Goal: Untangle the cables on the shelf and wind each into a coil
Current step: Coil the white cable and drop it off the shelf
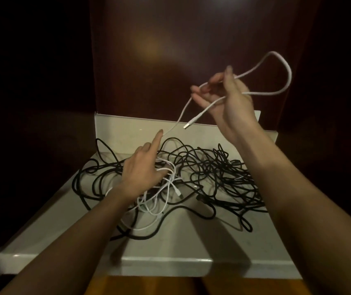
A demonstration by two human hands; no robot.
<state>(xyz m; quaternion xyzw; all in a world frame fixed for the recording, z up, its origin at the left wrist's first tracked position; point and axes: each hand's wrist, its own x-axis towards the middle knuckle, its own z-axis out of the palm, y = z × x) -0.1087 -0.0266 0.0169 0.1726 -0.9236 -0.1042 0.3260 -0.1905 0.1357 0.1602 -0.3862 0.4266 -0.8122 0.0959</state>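
Fingers of the right hand [226, 96] are curled round a white cable [285, 67], gripping it well above the shelf; one loop of it arcs up and to the right of the hand, and its metal-tipped plug [186, 125] dangles just below the fingers. From there the same white cable slants down to the left toward the pile. The left hand [142, 169] hovers over the tangle with its index finger [157, 138] stretched straight out, the tip just beside the slanting white strand; whether it touches the strand cannot be told. The other fingers are loosely bent and grasp nothing.

On the pale shelf [63, 220] lies a wide snarl of black cables [213, 171], spread from near the left edge to the right edge, with loops crossing over one another many times. More thin white cable [159, 201] is knotted into the middle of the black mass, just under the left wrist. A low pale rim [114, 122] runs along the back of the shelf, and dark wooden panelling [191, 39] rises behind it. No writing or brand mark can be read.
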